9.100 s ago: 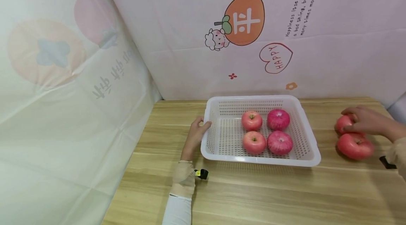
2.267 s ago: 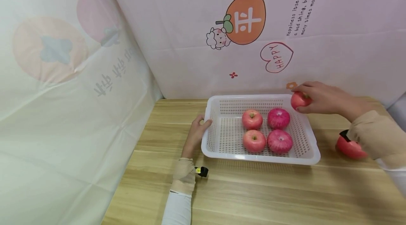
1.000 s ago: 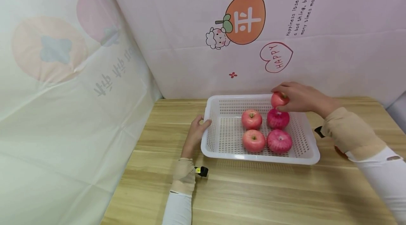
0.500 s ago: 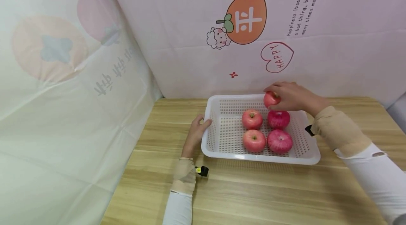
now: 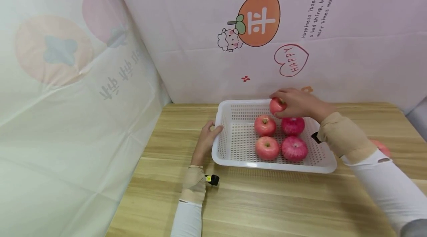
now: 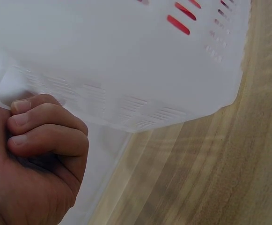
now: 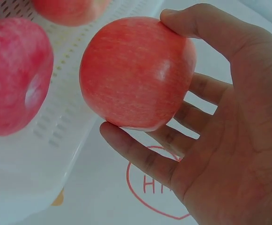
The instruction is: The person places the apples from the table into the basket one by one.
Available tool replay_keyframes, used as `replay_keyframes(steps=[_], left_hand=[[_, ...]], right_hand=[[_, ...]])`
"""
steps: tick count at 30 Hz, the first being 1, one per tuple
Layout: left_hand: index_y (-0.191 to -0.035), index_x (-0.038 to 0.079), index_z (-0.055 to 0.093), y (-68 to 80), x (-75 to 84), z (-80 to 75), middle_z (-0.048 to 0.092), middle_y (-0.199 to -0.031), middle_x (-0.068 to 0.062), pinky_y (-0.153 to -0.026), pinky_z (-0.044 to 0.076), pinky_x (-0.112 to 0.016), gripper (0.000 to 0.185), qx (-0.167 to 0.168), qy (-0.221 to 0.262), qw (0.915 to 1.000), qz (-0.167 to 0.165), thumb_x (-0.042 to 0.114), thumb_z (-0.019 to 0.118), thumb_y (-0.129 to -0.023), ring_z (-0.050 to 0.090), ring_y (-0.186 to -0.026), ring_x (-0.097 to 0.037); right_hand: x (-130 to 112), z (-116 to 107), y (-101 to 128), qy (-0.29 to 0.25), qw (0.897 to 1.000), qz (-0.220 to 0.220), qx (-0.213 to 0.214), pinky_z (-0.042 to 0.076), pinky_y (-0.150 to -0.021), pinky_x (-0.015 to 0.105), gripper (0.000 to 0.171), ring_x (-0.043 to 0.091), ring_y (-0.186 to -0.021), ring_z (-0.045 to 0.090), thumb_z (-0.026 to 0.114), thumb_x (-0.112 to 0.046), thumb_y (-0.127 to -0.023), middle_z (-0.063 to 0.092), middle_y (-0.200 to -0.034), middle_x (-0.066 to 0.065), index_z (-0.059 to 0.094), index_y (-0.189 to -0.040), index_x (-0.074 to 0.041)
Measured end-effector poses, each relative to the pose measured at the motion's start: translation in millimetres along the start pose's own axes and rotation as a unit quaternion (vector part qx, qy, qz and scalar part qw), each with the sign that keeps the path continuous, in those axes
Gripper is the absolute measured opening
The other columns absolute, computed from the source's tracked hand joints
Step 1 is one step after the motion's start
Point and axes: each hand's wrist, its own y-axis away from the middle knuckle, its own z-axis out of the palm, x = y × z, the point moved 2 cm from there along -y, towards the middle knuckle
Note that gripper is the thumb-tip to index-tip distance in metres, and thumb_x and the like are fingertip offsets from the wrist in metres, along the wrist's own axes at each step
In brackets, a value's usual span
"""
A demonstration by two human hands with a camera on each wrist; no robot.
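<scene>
the right hand pinches a pink-red apple between thumb and curled fingers, holding it in the air over the far side of the white basket, just above the gap behind the two far apples. the right wrist view shows the grip plainly: thumb on top, fingertips underneath, the palm not closed round the fruit. four apples already lie in the basket in a square, two smooth pink ones on its left half and two deeper red, ribbed ones on its right half. the left hand is at the basket's left rim, fingers curled, thumb hooked over the edge; whether the curled fingers actually clamp the wall is probably yes, but that view is too close to be sure. one more apple sits on the wooden table, right of the basket, half hidden by the sleeve.

the risk here, i judge: the fingertip hold is light, so a release from height could drop the apple onto the far pair and bruise them, or send it rolling against the basket's back wall.
</scene>
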Motion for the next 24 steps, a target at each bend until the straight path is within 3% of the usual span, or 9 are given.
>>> replay_keyframes(steps=[24], left_hand=[[-0.119, 0.005, 0.059, 0.5, 2.0, -1.8, 0.075, -0.115, -0.031, -0.069, 0.068, -0.040, 0.027, -0.007, 0.008, 0.9999, -0.009, 0.029, 0.061, -0.106, 0.079, -0.094, -0.045]], right_hand=[[-22.8, 17.1, -25.2, -0.024, 0.999, -0.012, -0.025, 0.055, -0.105, 0.057, 0.065, 0.034, -0.123, 0.061, 0.086, -0.032, -0.086, 0.065, -0.141, 0.016, 0.065, -0.142, -0.008]])
